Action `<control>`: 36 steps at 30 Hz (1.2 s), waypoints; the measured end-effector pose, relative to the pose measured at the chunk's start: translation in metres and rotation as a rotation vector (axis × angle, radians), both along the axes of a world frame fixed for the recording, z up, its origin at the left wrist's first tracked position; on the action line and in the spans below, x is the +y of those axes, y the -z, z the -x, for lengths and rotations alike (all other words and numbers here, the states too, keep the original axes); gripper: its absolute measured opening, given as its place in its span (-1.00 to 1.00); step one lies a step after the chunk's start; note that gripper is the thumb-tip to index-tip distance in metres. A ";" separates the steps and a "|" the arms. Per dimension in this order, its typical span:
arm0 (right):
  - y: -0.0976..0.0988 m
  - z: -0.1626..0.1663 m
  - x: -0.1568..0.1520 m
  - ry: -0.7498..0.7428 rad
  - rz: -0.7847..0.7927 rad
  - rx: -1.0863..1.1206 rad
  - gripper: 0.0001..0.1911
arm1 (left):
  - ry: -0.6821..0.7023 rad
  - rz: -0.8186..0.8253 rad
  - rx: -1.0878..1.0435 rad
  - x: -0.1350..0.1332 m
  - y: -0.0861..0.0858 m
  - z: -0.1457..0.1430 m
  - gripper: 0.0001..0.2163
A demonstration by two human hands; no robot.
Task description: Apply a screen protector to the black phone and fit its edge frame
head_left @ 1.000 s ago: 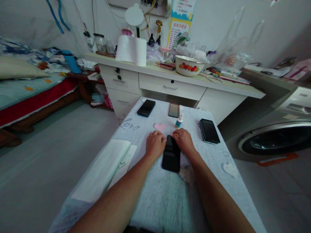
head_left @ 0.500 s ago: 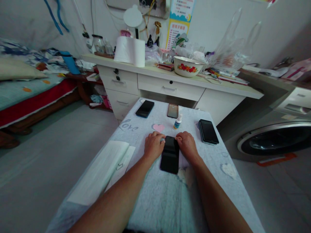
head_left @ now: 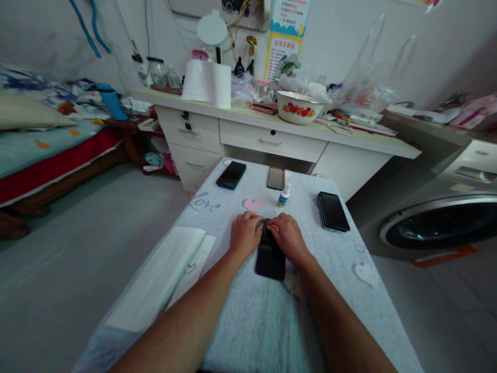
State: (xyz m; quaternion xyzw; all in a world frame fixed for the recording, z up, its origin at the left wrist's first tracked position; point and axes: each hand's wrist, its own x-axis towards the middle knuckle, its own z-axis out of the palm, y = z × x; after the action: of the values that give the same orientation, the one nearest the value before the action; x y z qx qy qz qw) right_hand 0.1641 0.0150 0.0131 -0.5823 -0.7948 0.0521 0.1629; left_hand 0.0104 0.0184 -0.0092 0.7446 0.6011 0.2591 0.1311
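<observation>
A black smartphone [head_left: 271,259] lies flat on the cloth-covered table, screen up. My left hand [head_left: 246,231] grips its upper left edge with fingers curled. Over the upper part of the screen, my right hand [head_left: 286,234] is closed, fingertips pressed together on the glass. Whether something small is pinched in them is hidden. Just beyond the hands stands a small white spray bottle [head_left: 283,197] with a blue and yellow label.
Another dark phone [head_left: 232,175] lies at the far left, a phone-sized brownish piece [head_left: 276,178] at the far edge, and a stack of phones [head_left: 334,211] at right. Folded white paper [head_left: 166,274] lies along the left. Behind stands a white desk [head_left: 194,140], with a washing machine [head_left: 442,207] rightward.
My right hand has moved left, from the phone's right edge onto the upper screen. My left hand and the phone have stayed almost in place.
</observation>
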 end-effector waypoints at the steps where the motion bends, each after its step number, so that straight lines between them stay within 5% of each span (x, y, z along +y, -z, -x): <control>1: -0.001 0.000 -0.002 -0.027 0.009 0.009 -0.84 | -0.001 0.002 -0.001 0.000 0.000 0.000 -0.75; 9: -0.006 -0.001 -0.012 -0.229 0.083 0.106 -0.86 | 0.013 0.020 -0.016 0.001 0.000 0.000 -0.73; 23: 0.004 -0.013 0.008 0.160 -0.045 -0.006 -0.83 | 0.020 0.026 -0.012 0.000 -0.003 0.000 -0.75; 36: 0.003 0.001 0.011 0.082 -0.016 0.013 -0.83 | 0.015 0.038 0.030 -0.001 -0.005 -0.001 -0.77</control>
State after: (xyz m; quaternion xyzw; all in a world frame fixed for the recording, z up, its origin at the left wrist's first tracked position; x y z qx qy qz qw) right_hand 0.1626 0.0260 0.0099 -0.6128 -0.7695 0.0428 0.1745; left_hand 0.0110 0.0177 -0.0046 0.7502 0.6022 0.2357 0.1380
